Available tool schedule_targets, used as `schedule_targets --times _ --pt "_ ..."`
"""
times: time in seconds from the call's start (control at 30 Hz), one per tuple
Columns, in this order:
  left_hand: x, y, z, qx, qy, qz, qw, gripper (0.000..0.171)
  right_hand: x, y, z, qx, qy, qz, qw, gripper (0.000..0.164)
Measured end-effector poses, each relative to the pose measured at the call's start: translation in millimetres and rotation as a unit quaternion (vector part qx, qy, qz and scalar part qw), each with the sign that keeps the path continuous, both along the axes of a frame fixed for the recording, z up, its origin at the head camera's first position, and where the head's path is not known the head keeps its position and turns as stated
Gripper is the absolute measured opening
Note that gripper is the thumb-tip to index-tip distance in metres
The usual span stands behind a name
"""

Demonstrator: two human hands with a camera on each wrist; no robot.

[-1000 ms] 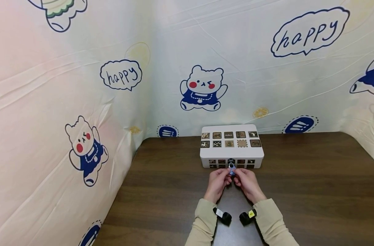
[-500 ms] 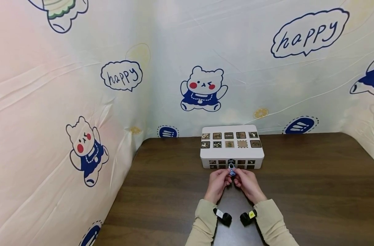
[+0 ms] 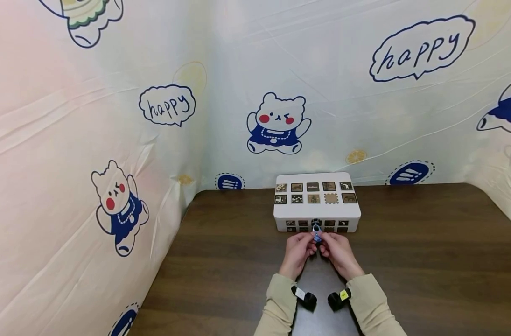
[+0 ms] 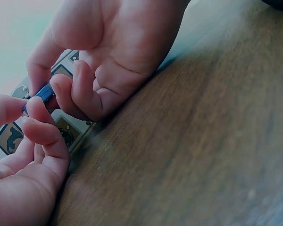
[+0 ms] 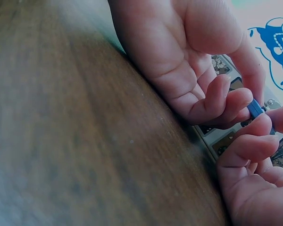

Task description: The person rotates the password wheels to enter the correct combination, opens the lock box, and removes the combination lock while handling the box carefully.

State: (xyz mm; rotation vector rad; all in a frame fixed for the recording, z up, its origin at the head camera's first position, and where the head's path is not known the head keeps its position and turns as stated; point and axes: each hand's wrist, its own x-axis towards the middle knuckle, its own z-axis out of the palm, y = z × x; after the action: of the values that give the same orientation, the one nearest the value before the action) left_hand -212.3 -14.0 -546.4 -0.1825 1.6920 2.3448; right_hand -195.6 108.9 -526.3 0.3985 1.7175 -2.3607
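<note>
The table is dark brown, with wood grain and a greyish shine between the arms at the lower middle of the head frame. Behind it and on both sides hangs a pale cloth, printed with navy-and-white bears, "happy" bubbles and orange slices; folds run on its left part.

A white box with small square pictures stands against the back edge of the table, slightly right of centre. Just in front of its near face, at the lower centre, there is a small blue piece.

In the head view its long axis runs nearly up and down the frame, the upper end pointing to the box. In the left wrist view it slants from lower left to upper right.

It is light blue seen from the head, with a dark oval in the upper part; from the wrists it looks like a slim blue bar.

The left hand and the right hand both pinch it, with the other fingers curled. Whether it touches the box, I cannot tell.
</note>
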Motion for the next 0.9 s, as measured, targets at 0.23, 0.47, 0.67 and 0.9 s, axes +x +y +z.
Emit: schedule_targets --times 0.23,0.47,0.67,0.9 --pt "1.3 -0.1 1.7 0.002 0.001 -0.001 1.0000 0.015 1.3 0.0 1.1 0.000 0.001 0.001 1.000 0.017" --pt "0.0 1.5 -0.2 0.002 0.000 0.006 1.0000 0.015 1.3 0.7 0.6 -0.005 0.006 0.007 1.000 0.016" --pt "0.1 1.4 0.2 0.000 -0.001 0.004 1.0000 0.016 0.4 0.7 0.4 -0.007 0.004 0.006 1.000 0.014" --pt "0.1 1.4 0.8 0.004 0.002 0.005 1.0000 0.017 -0.8 1.2 1.6 -0.025 -0.004 0.006 1.000 0.015"
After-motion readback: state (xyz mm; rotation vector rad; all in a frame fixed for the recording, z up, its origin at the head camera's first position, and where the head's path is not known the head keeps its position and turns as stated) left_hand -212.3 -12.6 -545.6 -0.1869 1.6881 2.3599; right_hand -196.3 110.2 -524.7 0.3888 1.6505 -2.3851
